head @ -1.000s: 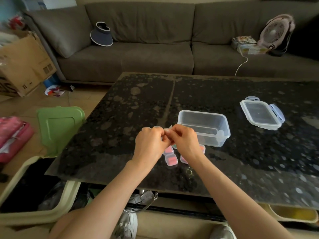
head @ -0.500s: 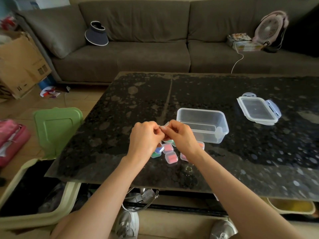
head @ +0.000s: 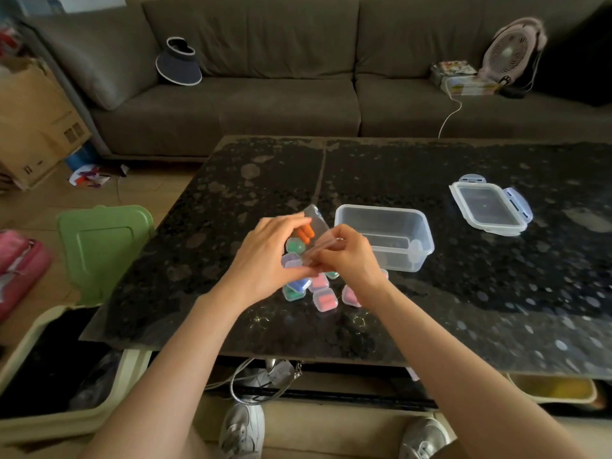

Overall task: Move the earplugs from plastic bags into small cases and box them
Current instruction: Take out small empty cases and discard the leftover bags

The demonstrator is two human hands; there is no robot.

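Left hand (head: 265, 260) and right hand (head: 346, 260) pinch the plastic bag (head: 316, 216), fingers (head: 291, 224) curled. A sharp tug could scatter the earplugs (head: 305, 234).

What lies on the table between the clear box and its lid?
Nothing: the head view shows only bare dark tabletop between the clear box and lid.

Dim, soft ambient light; no hard shadows. Pale glare patches on table (head: 546, 326) right of right hand (head: 351, 260). Bag (head: 316, 218) up-left of it motion-blurred. Frame edges bowed.
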